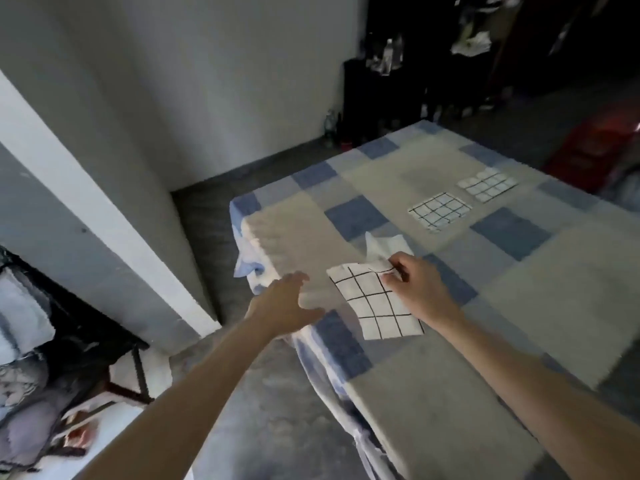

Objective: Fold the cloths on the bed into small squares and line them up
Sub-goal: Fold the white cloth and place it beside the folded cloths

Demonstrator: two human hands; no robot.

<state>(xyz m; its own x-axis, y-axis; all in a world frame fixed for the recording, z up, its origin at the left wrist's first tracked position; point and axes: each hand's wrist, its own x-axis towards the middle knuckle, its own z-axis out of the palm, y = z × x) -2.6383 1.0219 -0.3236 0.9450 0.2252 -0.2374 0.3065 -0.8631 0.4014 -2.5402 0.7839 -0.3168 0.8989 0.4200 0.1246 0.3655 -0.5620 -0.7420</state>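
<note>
My right hand [414, 284] pinches the far edge of the cloth [375, 303] near the bed [485, 341] corner, my left hand [289, 303] open beside it, so the fold may slip crooked.

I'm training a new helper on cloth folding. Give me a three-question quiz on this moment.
1. True or false: the right hand pinches the near grid cloth.
2. How many folded cloths lie farther up the bed?
3. The left hand is: A) gripping a cloth, B) open beside the near grid cloth, C) out of view.

Key:
1. True; it pinches the far corner.
2. Two: the dark-lined folded cloth and the pale folded cloth.
3. B.
</note>
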